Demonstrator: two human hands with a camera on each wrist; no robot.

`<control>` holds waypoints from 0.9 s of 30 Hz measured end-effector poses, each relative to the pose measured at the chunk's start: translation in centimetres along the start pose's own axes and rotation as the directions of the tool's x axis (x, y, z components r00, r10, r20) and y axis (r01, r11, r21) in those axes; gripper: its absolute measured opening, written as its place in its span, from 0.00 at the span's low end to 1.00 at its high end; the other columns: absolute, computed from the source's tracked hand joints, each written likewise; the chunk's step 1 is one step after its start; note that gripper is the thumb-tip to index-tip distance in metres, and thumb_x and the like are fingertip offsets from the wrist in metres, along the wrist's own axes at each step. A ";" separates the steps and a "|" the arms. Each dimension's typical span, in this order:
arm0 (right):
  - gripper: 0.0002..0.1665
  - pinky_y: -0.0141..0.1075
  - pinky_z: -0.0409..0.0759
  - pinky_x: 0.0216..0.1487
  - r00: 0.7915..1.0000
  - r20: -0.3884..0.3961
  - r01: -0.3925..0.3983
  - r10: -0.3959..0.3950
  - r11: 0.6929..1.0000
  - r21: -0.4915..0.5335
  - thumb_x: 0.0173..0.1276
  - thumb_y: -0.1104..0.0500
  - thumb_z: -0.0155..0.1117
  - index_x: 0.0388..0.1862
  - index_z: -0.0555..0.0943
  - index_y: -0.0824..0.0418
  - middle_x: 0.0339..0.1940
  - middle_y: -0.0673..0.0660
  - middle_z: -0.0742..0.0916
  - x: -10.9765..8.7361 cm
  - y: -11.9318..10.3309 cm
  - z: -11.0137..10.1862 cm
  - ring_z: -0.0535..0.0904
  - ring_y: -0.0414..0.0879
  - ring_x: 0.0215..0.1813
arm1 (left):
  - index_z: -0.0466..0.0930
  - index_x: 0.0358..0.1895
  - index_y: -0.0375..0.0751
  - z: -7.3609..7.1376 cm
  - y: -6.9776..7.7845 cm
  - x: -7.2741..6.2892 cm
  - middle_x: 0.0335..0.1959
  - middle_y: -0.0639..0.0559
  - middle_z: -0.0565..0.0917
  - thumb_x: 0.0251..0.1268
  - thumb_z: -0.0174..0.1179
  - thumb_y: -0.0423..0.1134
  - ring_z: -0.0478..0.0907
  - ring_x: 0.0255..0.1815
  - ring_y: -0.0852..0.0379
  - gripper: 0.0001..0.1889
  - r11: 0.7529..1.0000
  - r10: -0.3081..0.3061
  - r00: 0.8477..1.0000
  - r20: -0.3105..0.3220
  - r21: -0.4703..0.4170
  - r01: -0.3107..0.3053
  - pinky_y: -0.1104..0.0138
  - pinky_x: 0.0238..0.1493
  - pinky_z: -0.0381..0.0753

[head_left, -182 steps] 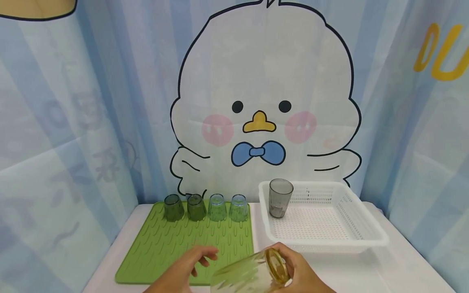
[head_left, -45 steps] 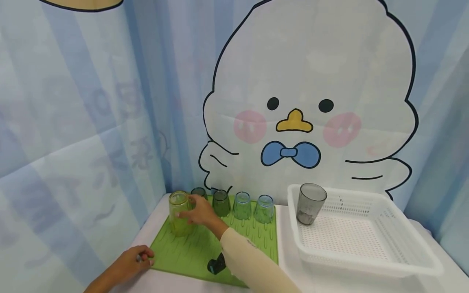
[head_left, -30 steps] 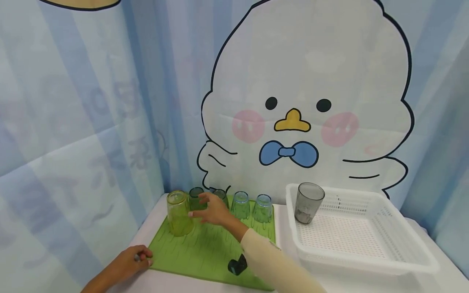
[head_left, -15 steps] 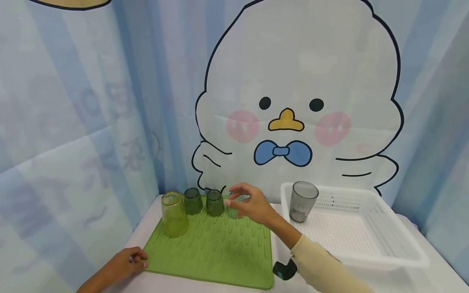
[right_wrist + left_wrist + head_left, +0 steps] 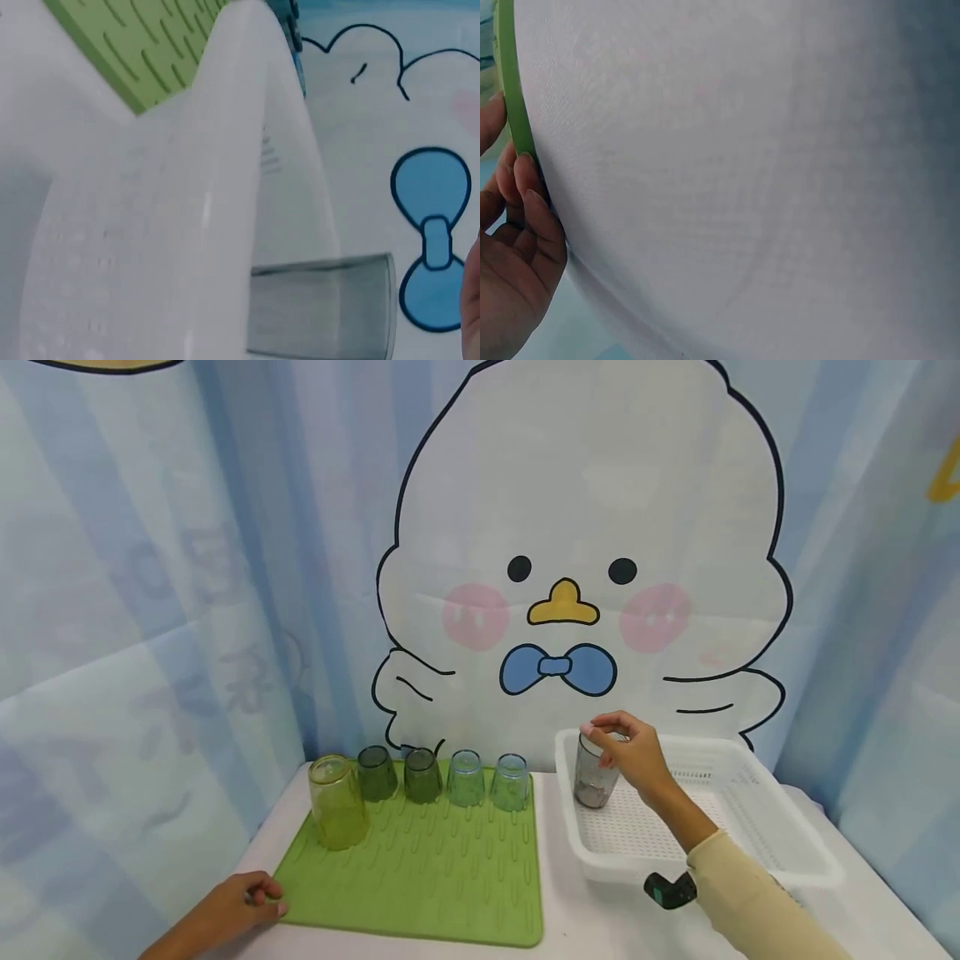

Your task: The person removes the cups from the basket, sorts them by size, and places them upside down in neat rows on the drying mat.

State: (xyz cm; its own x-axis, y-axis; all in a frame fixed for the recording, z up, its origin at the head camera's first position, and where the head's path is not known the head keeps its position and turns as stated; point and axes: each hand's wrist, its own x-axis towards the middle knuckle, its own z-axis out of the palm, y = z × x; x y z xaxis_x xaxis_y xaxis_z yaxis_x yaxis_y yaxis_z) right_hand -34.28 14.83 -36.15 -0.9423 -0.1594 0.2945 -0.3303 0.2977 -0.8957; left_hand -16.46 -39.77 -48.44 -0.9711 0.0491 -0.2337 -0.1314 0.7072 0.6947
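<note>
My right hand (image 5: 630,752) is over the white plastic basket (image 5: 813,860), fingers bent down around the rim of a tall grey glass (image 5: 592,789) standing in it. In the right wrist view a gap shows between the hand (image 5: 471,300) and the glass rim (image 5: 391,307). My left hand (image 5: 236,902) rests with loosely curled fingers at the near left corner of a green drying mat (image 5: 420,893); the left wrist view shows its fingertips (image 5: 526,169) against the mat's edge. An upside-down yellow glass (image 5: 337,810) stands at the mat's left side.
Along the mat's back edge stand upside-down small glasses: two dark green (image 5: 377,774) (image 5: 422,777) and two light blue-green (image 5: 466,779) (image 5: 510,783). A striped curtain (image 5: 562,510) hangs right behind the table. White cloth (image 5: 592,918) covers the tabletop.
The yellow glass, held in both hands' area earlier, was stood on the mat and let go. My right hand then moved right, past the small glasses, to the grey glass. The left hand stayed put lately.
</note>
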 end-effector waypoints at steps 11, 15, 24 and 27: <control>0.63 0.34 0.83 0.41 0.966 0.023 -0.249 0.257 0.953 -0.175 0.66 0.40 0.70 0.82 0.42 0.65 0.80 0.70 0.58 0.8 2.5 -3.2 0.85 0.44 0.35 | 0.79 0.40 0.33 0.2 0.3 -0.1 0.30 0.51 0.73 0.65 0.66 0.41 0.69 0.33 0.54 0.13 0.998 -0.052 0.998 -0.030 0.014 0.053 0.61 0.36 0.70; 0.69 0.36 0.84 0.41 0.941 0.101 -0.296 0.322 0.931 -0.214 0.65 0.41 0.72 0.82 0.35 0.64 0.80 0.72 0.57 1.0 3.0 -3.0 0.84 0.42 0.33 | 0.79 0.40 0.33 0.2 0.1 -0.2 0.30 0.52 0.73 0.66 0.65 0.42 0.69 0.33 0.54 0.13 1.000 -0.026 1.000 -0.011 -0.001 0.026 0.62 0.35 0.69; 0.69 0.34 0.82 0.36 0.942 0.106 -0.286 0.320 0.925 -0.248 0.63 0.49 0.75 0.81 0.36 0.68 0.77 0.75 0.61 1.4 2.9 -2.5 0.84 0.43 0.31 | 0.79 0.41 0.33 0.2 -0.1 -0.2 0.30 0.52 0.73 0.66 0.66 0.43 0.68 0.32 0.55 0.14 1.000 0.001 1.000 -0.015 0.006 -0.001 0.64 0.34 0.69; 0.67 0.35 0.82 0.35 0.941 0.101 -0.283 0.323 0.915 -0.286 0.62 0.52 0.75 0.81 0.37 0.70 0.76 0.76 0.63 1.3 2.8 -2.7 0.83 0.43 0.29 | 0.79 0.40 0.34 0.1 0.1 -0.1 0.30 0.52 0.73 0.66 0.66 0.42 0.69 0.32 0.55 0.13 1.000 -0.003 1.000 -0.016 0.012 0.003 0.64 0.34 0.69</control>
State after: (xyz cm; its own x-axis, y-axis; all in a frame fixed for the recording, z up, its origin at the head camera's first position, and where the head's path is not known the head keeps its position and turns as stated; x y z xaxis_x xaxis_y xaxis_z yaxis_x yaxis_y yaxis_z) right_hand -36.56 17.97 -37.35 -0.9878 -0.1490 -0.0457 -0.0512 0.5873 -0.8078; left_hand -16.34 -39.59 -48.40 -0.9737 0.0358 -0.2251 -0.1322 0.7160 0.6855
